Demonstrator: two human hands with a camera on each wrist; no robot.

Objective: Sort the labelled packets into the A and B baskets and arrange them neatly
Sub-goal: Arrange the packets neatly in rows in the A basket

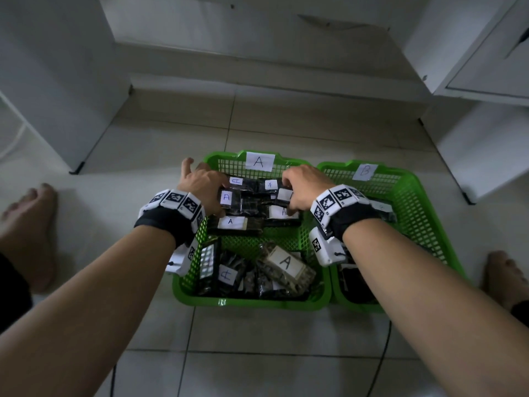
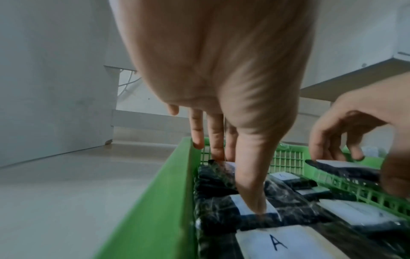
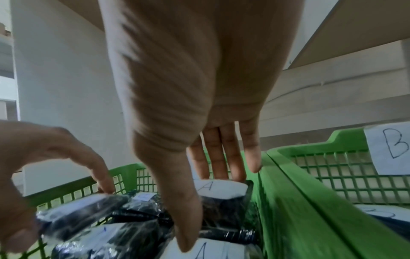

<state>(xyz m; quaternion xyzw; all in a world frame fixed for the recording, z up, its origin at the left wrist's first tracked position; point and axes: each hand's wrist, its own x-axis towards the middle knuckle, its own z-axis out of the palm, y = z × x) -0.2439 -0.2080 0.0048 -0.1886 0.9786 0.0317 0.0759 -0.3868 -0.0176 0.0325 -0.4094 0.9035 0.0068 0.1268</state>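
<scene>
Both hands are in the far half of the A basket, which stands on the floor just left of the B basket. The left hand is seen pinching a packet labelled A, while the right hand grasps another packet between thumb and fingers. Sorting is judged largely done, since no loose packets are seen on the floor; left is the neat arranging, the near A packets lying askew.
</scene>
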